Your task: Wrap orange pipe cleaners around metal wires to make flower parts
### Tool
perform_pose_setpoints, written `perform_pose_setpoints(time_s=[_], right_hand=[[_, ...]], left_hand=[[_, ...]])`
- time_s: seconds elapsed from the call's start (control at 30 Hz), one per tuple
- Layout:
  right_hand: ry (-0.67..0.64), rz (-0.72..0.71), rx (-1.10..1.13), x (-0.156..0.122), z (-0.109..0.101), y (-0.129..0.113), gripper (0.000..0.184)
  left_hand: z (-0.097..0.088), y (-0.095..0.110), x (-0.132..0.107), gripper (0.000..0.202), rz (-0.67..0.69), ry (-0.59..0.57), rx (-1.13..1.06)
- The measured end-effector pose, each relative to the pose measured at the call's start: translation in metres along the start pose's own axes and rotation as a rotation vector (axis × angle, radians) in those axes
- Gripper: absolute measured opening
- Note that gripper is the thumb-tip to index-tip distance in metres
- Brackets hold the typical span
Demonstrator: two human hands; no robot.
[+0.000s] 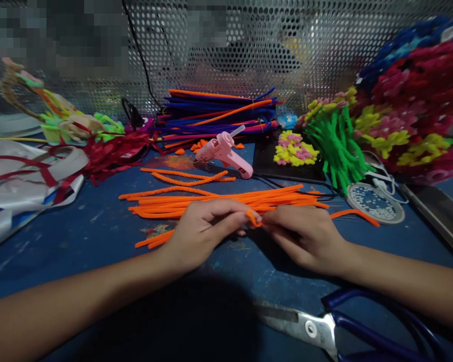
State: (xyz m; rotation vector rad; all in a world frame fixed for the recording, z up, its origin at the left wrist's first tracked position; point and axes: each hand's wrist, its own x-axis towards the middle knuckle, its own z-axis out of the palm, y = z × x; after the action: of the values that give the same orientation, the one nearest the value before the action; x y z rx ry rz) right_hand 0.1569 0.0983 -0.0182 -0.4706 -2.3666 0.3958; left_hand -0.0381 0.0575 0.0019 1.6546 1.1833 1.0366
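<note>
Between my two hands is an orange pipe cleaner [253, 219], bent into a small loop at its end. My left hand [207, 226] pinches it from the left, thumb and forefinger closed on it. From the other side my right hand [305, 234] grips the same piece, fingertips pressed together near the loop. Part of the piece is hidden by the fingers. Just beyond the hands lies a bundle of straight orange pipe cleaners [166, 205]. Several twisted orange lengths [189, 179] rest behind that bundle.
A pink glue gun [222, 151] lies behind, near yellow and pink flowers [295, 149]. Large blue-handled scissors [313, 327] lie close at front right. A dish of small beads [377, 201] and a phone [438, 216] are right. Red ribbons [117, 153] are left; a perforated metal panel [249, 45] stands behind.
</note>
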Motion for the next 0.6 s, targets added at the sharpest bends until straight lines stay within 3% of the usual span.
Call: perform_pose_setpoints(time_s=[0.07,0.17,0.23,0.37,0.6], right_hand=[[-0.007,0.0,-0.016,-0.001,-0.0002,0.0006,0.014],[0.006,-0.006,-0.018,-0.0016,-0.0002,0.001,0.013],[0.012,0.006,-0.012,-0.0014,-0.0001,0.0009,0.012],[0.0,0.011,0.004,-0.0007,-0.0003,0.0001,0.012],[0.061,-0.048,0.019,-0.0018,0.0004,0.0002,0.01]], left_hand=[[-0.0016,0.0023,0.0021,0.022,0.022,-0.028,0.03],[-0.0015,0.0017,0.0042,0.015,0.033,-0.038,0.052],[0.0,-0.0006,0.0045,0.008,-0.031,-0.02,0.04],[0.0032,-0.0037,0.0036,0.018,-0.192,-0.011,-0.037],[0.0042,-0.0016,0.0011,0.019,-0.202,-0.053,0.081]])
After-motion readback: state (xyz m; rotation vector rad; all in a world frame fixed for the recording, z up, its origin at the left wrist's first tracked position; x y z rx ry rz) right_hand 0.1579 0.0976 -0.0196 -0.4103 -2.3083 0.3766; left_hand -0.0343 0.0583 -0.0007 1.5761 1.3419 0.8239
